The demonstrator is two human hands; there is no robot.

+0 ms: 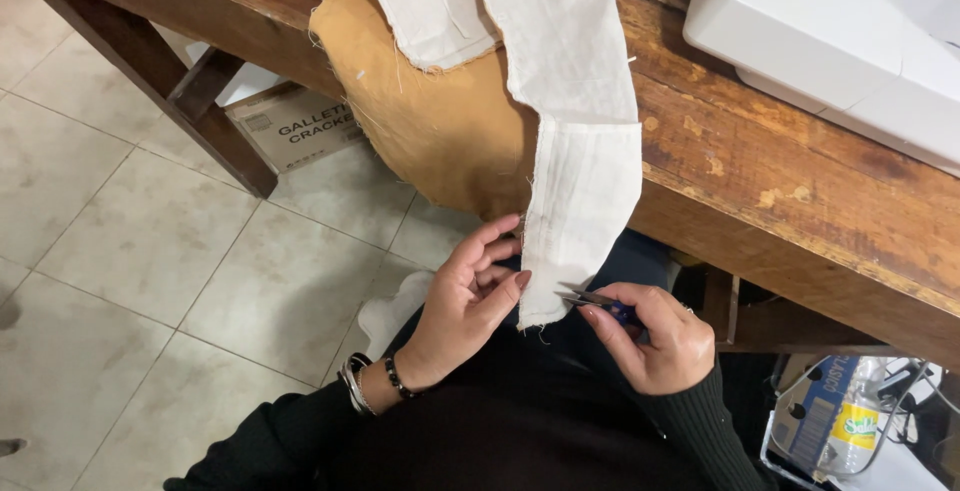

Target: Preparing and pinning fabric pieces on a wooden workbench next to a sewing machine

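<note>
A long strip of off-white cloth (580,161) hangs from the wooden table (800,201) over its front edge, lying on top of a tan fabric piece (440,121). My left hand (470,296) pinches the lower left edge of the white strip between thumb and fingers. My right hand (655,336) holds small thread snips (590,299) with a blue handle; their tip touches the strip's bottom edge. Bracelets sit on my left wrist.
A white sewing machine (830,31) stands on the table at the upper right. A cardboard box (290,126) lies under the table on the tiled floor. A box with a plastic bottle (850,431) and cables sits at the lower right.
</note>
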